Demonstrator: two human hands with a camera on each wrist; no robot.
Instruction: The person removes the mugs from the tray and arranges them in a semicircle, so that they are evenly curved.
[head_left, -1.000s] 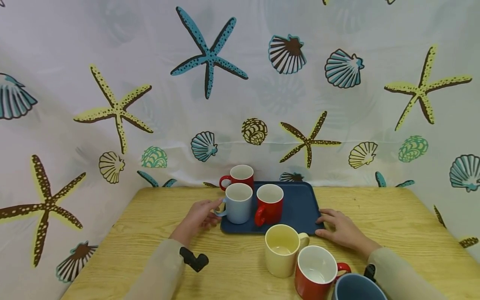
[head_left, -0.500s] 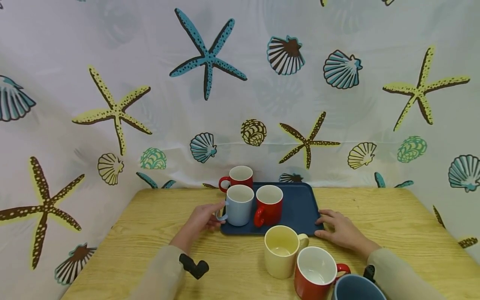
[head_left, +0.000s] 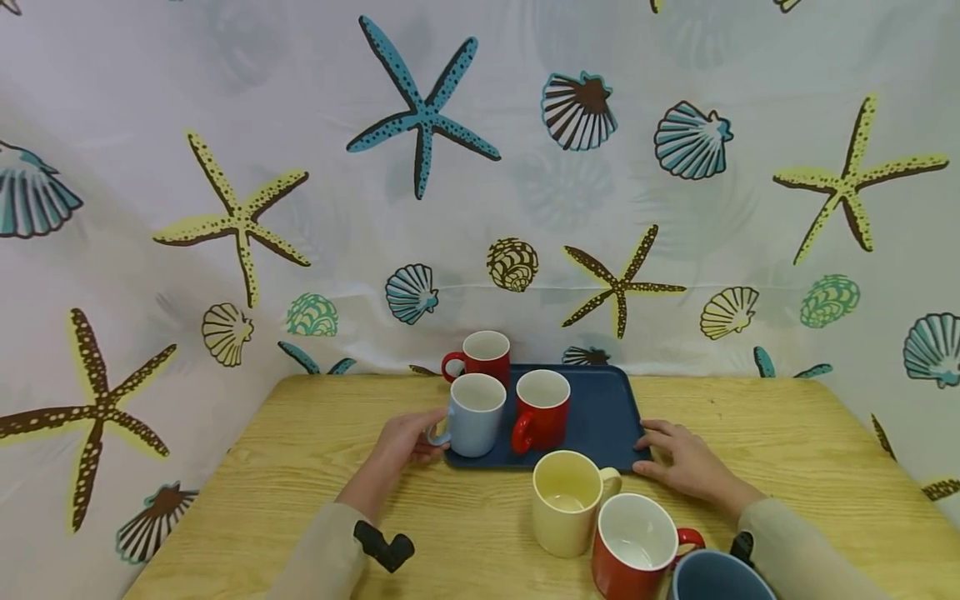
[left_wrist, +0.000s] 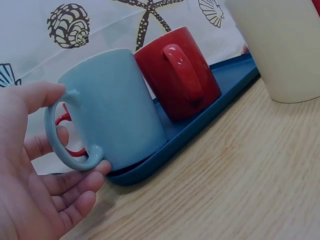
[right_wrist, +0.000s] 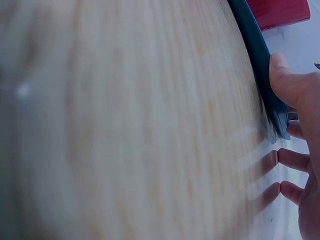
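Observation:
My left hand (head_left: 407, 439) holds a light blue mug (head_left: 477, 418) by its handle, thumb on top and a finger at the loop. The mug stands upright at the near left corner of a dark blue tray (head_left: 600, 417). A red mug (head_left: 542, 412) stands to its right, handle toward me, and another red mug (head_left: 487, 354) behind it, partly hidden. At the tray's near right corner rests my right hand (head_left: 678, 458), fingers spread; its thumb (right_wrist: 282, 75) touches the rim in the right wrist view, while other fingertips rest on the table.
In front of the tray stand a cream mug (head_left: 562, 517), a red mug (head_left: 630, 567) with white inside, and a dark blue mug (head_left: 716, 579) cut off by the frame. The wooden table (head_left: 300, 467) ends at a patterned curtain (head_left: 337, 250) behind the tray.
The light blue mug has shifted slightly left and toward me, with the left hand following on its handle. The right hand and the other mugs have stayed in place.

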